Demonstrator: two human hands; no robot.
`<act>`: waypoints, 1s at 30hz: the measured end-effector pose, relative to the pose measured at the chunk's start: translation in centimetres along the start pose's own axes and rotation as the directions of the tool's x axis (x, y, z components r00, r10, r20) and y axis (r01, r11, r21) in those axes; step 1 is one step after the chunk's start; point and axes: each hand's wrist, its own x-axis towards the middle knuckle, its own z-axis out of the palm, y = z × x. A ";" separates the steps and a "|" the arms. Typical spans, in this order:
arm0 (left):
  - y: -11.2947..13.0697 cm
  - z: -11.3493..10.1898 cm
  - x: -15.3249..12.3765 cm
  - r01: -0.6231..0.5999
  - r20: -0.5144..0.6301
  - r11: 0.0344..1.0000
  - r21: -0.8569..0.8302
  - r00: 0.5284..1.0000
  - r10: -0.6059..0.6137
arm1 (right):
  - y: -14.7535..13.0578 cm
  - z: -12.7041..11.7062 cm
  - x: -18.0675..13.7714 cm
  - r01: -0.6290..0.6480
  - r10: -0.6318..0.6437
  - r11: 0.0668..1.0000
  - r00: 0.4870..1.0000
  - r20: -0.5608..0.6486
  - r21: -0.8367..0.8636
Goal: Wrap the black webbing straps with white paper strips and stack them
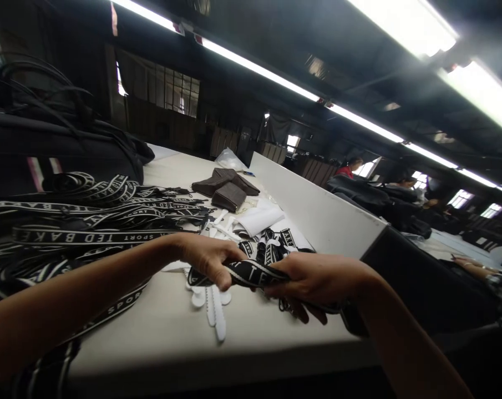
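Both my hands hold one black strap with white lettering [251, 272] just above the white table [171, 327]. My left hand [209, 261] is closed, pinching the strap's left end between thumb and fingers. My right hand [313, 282] is closed around the strap's right part, with its lower fingers sticking out below. Under my hands lie several white plastic strips [215, 307]. A small heap of similar folded straps [271, 246] lies just beyond my hands.
A big pile of long black lettered straps [80, 221] covers the table's left side, with black bags [46, 144] behind it. Brown pouches [228, 188] and white paper [259, 219] sit farther back. A white divider board [317, 213] runs along the right. Other people work beyond it.
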 end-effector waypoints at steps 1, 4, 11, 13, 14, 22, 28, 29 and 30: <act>0.3 -0.2 -0.2 -0.019 -0.002 1.000 -0.011 1.000 0.019 | -0.2 -0.2 -0.4 0.003 -0.004 1.000 0.999 -0.036 -0.015; 1.5 0.2 -0.3 -0.016 0.026 0.999 -0.033 1.000 0.017 | -0.5 -1.0 -0.8 0.007 -0.029 0.992 0.983 -0.180 -0.125; 0.5 2.9 1.9 0.044 -0.556 0.886 0.462 0.792 0.251 | -0.8 -1.0 1.7 -0.131 -0.240 0.892 0.672 -0.700 -0.432; 0.1 2.9 2.6 0.128 -0.751 0.864 0.487 0.567 0.339 | -0.4 -0.2 3.0 -0.119 -0.295 0.914 0.460 -0.837 -0.387; 0.1 2.8 2.8 0.122 -0.810 0.881 0.457 0.467 0.355 | -0.1 0.2 3.9 -0.039 -0.298 0.941 0.380 -0.876 -0.337; 2.8 2.7 4.7 0.046 -0.932 0.972 0.230 0.299 0.206 | 3.5 2.3 12.5 0.799 -0.160 0.551 0.385 -0.909 0.242; 0.9 3.7 4.9 0.238 -0.902 0.920 0.313 0.376 0.210 | 2.9 1.9 14.2 0.918 0.013 0.140 0.373 -0.928 0.371; 0.3 3.9 4.7 0.214 -0.891 0.923 0.321 0.398 0.218 | 2.8 1.8 14.2 0.923 0.026 0.113 0.368 -0.930 0.368; -0.2 4.2 4.5 0.172 -0.880 0.932 0.320 0.419 0.225 | 2.7 1.8 14.1 0.926 0.032 0.095 0.363 -0.931 0.365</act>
